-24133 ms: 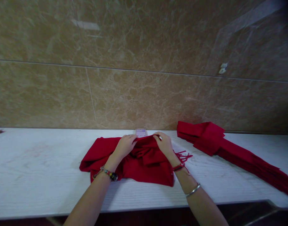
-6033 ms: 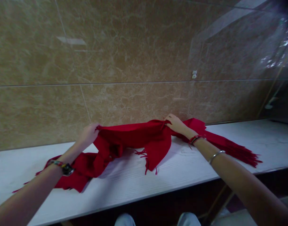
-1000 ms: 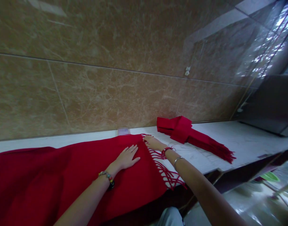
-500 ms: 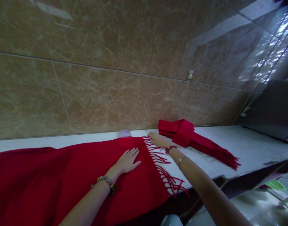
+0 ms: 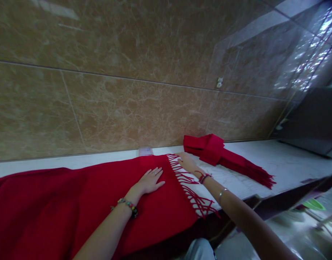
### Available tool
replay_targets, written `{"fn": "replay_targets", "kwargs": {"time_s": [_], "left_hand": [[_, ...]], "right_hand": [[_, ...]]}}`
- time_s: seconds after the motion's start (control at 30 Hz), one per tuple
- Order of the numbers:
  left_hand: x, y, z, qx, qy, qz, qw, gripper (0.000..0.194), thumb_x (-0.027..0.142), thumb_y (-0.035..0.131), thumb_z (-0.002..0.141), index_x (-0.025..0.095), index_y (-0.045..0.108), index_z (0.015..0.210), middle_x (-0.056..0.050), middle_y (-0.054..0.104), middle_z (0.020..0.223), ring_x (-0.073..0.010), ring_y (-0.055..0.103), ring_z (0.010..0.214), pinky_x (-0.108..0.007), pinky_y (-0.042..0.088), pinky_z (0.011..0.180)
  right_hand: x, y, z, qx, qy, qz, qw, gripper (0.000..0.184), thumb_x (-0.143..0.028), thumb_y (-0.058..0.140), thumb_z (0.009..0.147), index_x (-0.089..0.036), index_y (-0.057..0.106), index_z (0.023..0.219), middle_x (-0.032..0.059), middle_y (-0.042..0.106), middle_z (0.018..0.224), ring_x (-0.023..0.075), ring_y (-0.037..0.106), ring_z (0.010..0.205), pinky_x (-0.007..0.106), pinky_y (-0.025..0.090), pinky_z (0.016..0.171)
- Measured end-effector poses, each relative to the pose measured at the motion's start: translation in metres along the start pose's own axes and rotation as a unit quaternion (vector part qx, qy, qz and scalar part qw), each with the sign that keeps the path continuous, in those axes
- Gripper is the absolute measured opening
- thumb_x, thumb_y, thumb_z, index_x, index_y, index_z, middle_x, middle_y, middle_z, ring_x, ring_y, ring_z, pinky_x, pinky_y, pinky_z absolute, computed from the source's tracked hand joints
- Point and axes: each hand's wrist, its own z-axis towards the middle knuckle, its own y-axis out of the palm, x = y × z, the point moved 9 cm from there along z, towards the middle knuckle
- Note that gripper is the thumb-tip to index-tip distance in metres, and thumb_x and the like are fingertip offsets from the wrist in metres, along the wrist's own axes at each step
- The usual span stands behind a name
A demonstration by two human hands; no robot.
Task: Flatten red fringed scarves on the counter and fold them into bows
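Note:
A wide red scarf (image 5: 111,195) lies spread over the white counter, its right end edged with a knotted fringe (image 5: 186,180). My left hand (image 5: 151,180) rests flat on the cloth near that end, fingers stretched out. At the fringe's far corner, my right hand (image 5: 188,163) has its fingers bent together on the outermost strands; the fingertips are partly hidden. Just beyond it lies a second red scarf (image 5: 209,150), folded and looped over itself, with its fringed tail pointing right.
The white counter (image 5: 252,155) runs along a brown marbled tile wall (image 5: 144,108). A small pale packet (image 5: 145,151) sits at the wall behind the spread scarf. A dark grey box-like object (image 5: 312,119) stands at the far right. A green basin (image 5: 314,204) is on the floor below.
My right hand has shifted slightly right along the far strands of the fringe. My left hand stays flat on the scarf. The view has shifted slightly.

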Motion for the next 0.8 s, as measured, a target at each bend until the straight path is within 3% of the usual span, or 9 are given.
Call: {"fn": "replay_targets", "kwargs": {"time_s": [0.13, 0.27, 0.63, 0.8], "left_hand": [[-0.001, 0.003, 0.002, 0.001, 0.009, 0.006, 1.0, 0.065, 0.053, 0.023, 0.085, 0.012, 0.023, 0.136, -0.01, 0.019, 0.144, -0.0204, 0.015, 0.132, -0.037, 0.013, 0.106], [-0.001, 0.005, 0.003, -0.001, 0.008, 0.013, 1.0, 0.065, 0.053, 0.024, 0.085, 0.013, 0.022, 0.137, -0.01, 0.019, 0.144, -0.0206, 0.015, 0.132, -0.038, 0.012, 0.106], [0.001, 0.0, 0.001, -0.007, 0.008, -0.003, 1.0, 0.068, 0.056, 0.026, 0.083, 0.013, 0.022, 0.136, -0.012, 0.019, 0.143, -0.0212, 0.015, 0.132, -0.039, 0.013, 0.106], [-0.004, 0.004, 0.005, 0.007, 0.011, -0.006, 1.0, 0.07, 0.058, 0.026, 0.083, 0.014, 0.022, 0.137, -0.011, 0.019, 0.144, -0.0211, 0.015, 0.132, -0.038, 0.013, 0.106]], "right_hand": [[-0.016, 0.012, -0.04, -0.02, 0.017, -0.002, 1.0, 0.029, -0.032, 0.047, 0.086, -0.017, 0.051, 0.111, 0.0075, 0.052, 0.112, 0.0177, 0.054, 0.093, 0.038, 0.047, 0.079], [-0.023, 0.011, -0.067, -0.025, 0.036, -0.006, 0.999, 0.025, -0.031, 0.045, 0.087, -0.02, 0.053, 0.108, 0.0061, 0.053, 0.112, 0.0179, 0.053, 0.095, 0.036, 0.047, 0.079], [0.003, 0.014, -0.034, -0.004, 0.061, -0.036, 0.997, 0.028, -0.031, 0.047, 0.086, -0.018, 0.051, 0.11, 0.0075, 0.052, 0.112, 0.0173, 0.054, 0.093, 0.038, 0.047, 0.079], [0.013, 0.019, -0.036, 0.06, 0.058, -0.011, 0.996, 0.021, -0.01, 0.043, 0.082, -0.015, 0.06, 0.094, 0.0089, 0.06, 0.095, 0.0161, 0.053, 0.088, 0.032, 0.043, 0.081]]}}
